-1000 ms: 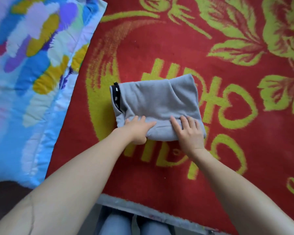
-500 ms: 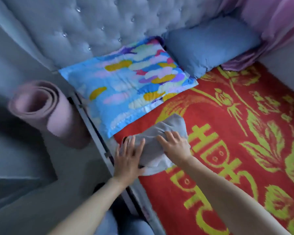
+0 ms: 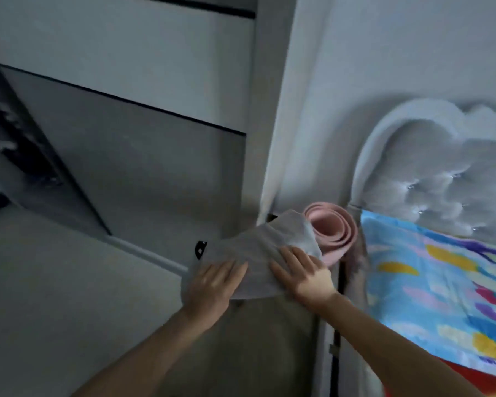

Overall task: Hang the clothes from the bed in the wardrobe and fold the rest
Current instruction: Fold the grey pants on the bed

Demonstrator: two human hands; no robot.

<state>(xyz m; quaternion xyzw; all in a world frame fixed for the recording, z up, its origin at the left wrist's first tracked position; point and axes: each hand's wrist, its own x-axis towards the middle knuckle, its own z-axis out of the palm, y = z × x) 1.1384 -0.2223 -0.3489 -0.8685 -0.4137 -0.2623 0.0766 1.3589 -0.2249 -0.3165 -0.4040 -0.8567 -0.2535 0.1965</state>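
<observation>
- The left hand (image 3: 212,285) and the right hand (image 3: 301,273) hold the folded grey garment (image 3: 255,247) by its near edge. The fingers lie spread over the top, and the thumbs are hidden under the cloth.
- The garment is up in the air, between the hands and reaching away from them. A black dotted trim (image 3: 200,250) shows at its left end.
- Just behind its far right corner stands a rolled pink mat (image 3: 334,229), partly covered by the cloth.
- To the right of the mat lies a colourful pillow (image 3: 441,282) against the grey tufted headboard (image 3: 441,179). A bit of red blanket (image 3: 490,386) shows below it.
- To the left and ahead rise tall grey panels (image 3: 126,138) with thin dark lines.
</observation>
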